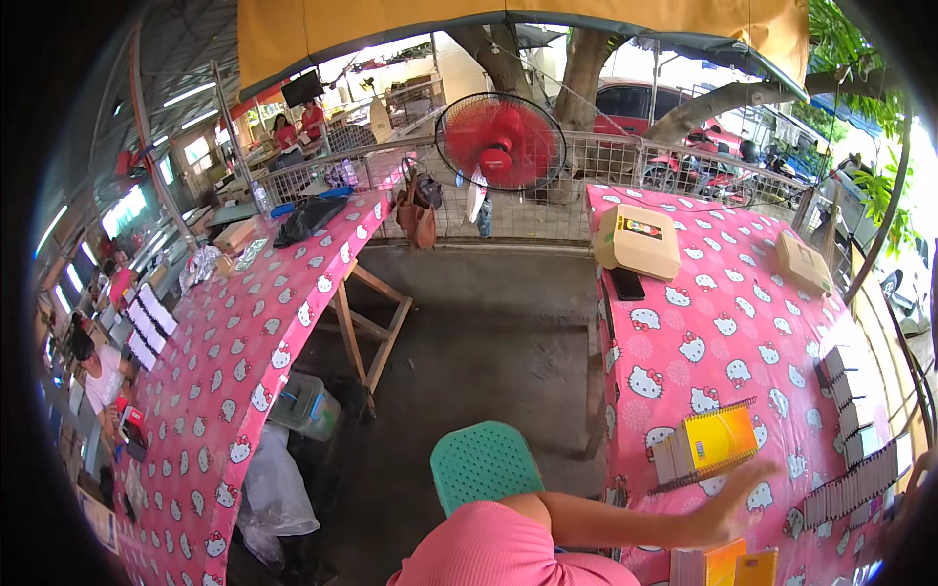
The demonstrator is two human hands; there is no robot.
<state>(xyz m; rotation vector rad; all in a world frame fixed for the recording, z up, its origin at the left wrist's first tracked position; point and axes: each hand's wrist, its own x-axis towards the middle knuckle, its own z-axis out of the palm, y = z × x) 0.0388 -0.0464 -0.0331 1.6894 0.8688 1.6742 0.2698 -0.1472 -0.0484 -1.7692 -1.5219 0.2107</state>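
My left hand (pixel 731 500) reaches over the right-hand table (pixel 674 322), its fingers stretched out and nothing visible in them. Just beyond it lies a stack of spiral notebooks (pixel 721 438) with a yellow cover on top. Nearer the lower edge is a second notebook stack (pixel 723 566) with orange-yellow covers, partly cut off by the frame. To the right of the hand, a long row of wire-bound notebooks (pixel 850 488) shows its dark spines. A dim skin-toned shape at the right rim may be my right hand (pixel 918 477); its fingers cannot be made out.
A cardboard box (pixel 637 242), a black phone (pixel 626 284) and another box (pixel 803 262) sit farther up this table. A green stool (pixel 486 464) stands beside me. Across the aisle is a second pink-covered table (pixel 220 381). A red fan (pixel 500 142) stands by the fence.
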